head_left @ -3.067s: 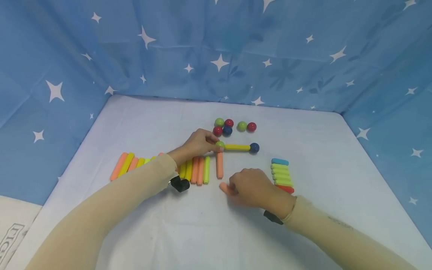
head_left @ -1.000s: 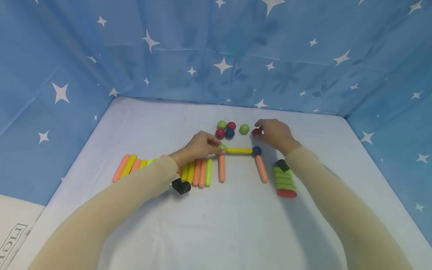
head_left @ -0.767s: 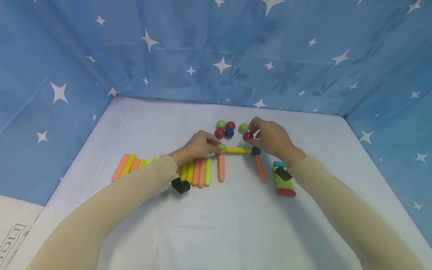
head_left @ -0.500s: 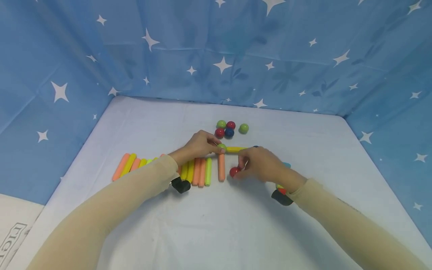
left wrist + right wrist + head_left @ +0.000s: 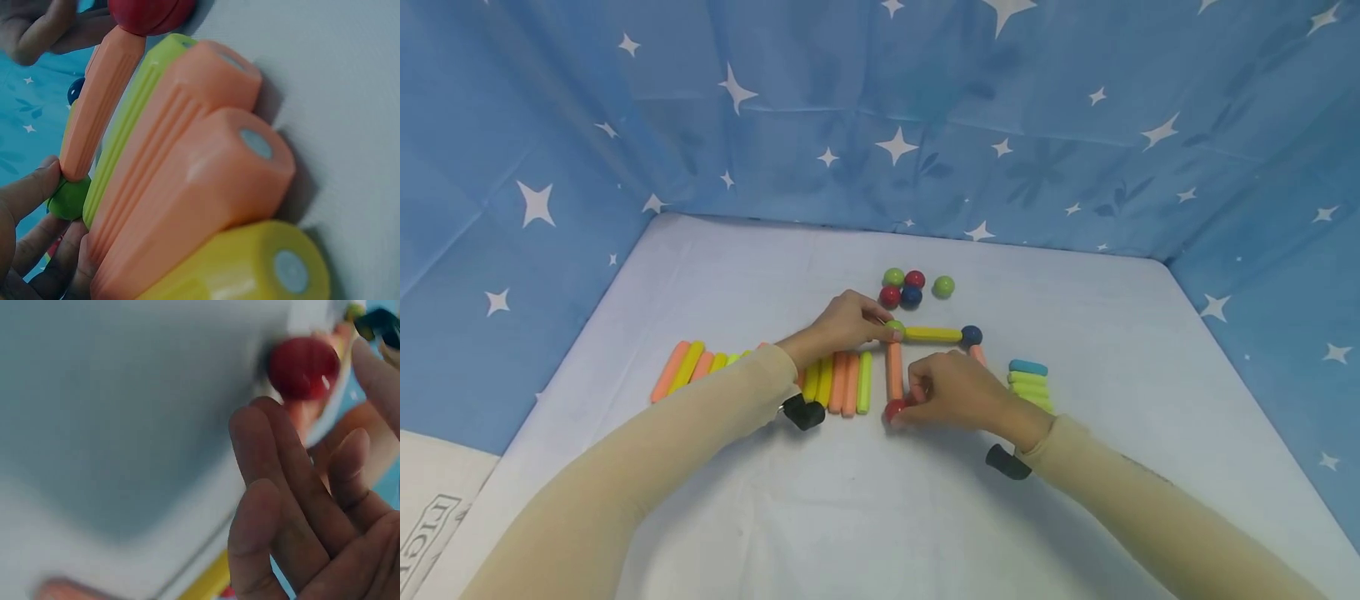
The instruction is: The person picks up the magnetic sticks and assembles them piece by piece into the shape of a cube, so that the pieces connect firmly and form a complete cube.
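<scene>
My left hand (image 5: 848, 321) pinches a green ball (image 5: 895, 328) at the corner of a frame of sticks and balls, thumb on one side in the left wrist view. From that ball a yellow stick (image 5: 933, 334) runs right to a dark blue ball (image 5: 972, 335), and an orange stick (image 5: 894, 371) points toward me. A red ball (image 5: 893, 409) sits at the orange stick's near end. Beside it is my right hand (image 5: 958, 387), its fingers loose and spread away from the ball in the right wrist view. It partly covers a second orange stick (image 5: 977, 354) below the blue ball.
Behind the frame lie several loose balls, among them a green ball (image 5: 943, 287) and a blue ball (image 5: 912, 296). A row of orange, yellow and lime sticks (image 5: 864, 383) lies at left, partly under my left arm. Short sticks (image 5: 1028, 378) are stacked at right.
My right hand set an orange stick at the blue ball, then took a red ball from the back and brought it to the near end of the other orange stick. My left hand stays put.
</scene>
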A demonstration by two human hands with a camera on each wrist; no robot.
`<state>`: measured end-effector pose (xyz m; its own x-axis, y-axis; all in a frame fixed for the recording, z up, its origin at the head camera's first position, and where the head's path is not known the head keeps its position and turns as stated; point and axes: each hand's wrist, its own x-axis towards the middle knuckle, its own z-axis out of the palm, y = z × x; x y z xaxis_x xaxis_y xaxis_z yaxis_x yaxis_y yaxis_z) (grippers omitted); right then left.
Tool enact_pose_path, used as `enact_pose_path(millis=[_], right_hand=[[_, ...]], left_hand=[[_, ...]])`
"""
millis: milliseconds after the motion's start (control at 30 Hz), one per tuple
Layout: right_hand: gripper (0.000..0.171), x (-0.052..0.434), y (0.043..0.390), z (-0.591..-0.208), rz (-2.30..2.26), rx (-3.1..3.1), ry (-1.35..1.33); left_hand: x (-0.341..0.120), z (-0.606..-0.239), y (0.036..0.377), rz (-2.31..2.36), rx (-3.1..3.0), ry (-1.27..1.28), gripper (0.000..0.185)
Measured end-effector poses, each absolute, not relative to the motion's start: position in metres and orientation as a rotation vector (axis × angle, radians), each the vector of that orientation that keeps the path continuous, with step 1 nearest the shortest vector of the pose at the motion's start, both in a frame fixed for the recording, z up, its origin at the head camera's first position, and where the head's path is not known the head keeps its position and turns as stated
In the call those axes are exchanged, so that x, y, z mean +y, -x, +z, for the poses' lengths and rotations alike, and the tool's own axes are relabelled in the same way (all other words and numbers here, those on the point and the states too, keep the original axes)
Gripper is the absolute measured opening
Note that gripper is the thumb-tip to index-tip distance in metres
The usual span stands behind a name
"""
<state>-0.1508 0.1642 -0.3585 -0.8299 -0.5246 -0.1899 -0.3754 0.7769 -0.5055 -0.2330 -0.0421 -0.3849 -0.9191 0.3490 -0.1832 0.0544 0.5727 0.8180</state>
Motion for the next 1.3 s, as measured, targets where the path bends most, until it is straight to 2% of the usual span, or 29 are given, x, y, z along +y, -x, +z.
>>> enact_pose_path(millis=[133, 267, 333, 500, 600, 767, 1067, 1300], right_hand=[[0.04, 0.169, 0.17, -0.344, -0.652, 2.735, 0.672], [0.023, 0.173, 0.201, -0.332, -0.626, 2.923, 0.667], [0.02, 0.173, 0.217, -0.331, -0.563, 2.983, 0.679], [0.038, 0.166, 0.244, -0.336, -0.351, 2.981, 0.695], [0.04, 0.16, 0.253, -0.341, -0.227, 2.976, 0.687], [0.035, 0.154, 0.261, -0.346, -0.156, 2.976, 0.652], [0.036, 0.157, 0.265, -0.353, -0.095, 2.976, 0.597], [0.037, 0.174, 0.242, -0.332, -0.229, 3.021, 0.579]], left_hand=[[-0.041, -0.385, 0.233, 1.276, 2.479, -0.335, 0.039], [-0.041, -0.386, 0.233, 1.266, 2.483, -0.336, 0.04], [-0.041, -0.387, 0.234, 1.263, 2.484, -0.342, 0.04], [-0.041, -0.39, 0.234, 1.268, 2.481, -0.353, 0.04], [-0.041, -0.389, 0.233, 1.27, 2.485, -0.35, 0.039], [-0.041, -0.387, 0.233, 1.258, 2.487, -0.336, 0.04], [-0.039, -0.386, 0.233, 1.23, 2.484, -0.303, 0.04], [-0.041, -0.389, 0.234, 1.24, 2.496, -0.318, 0.04]])
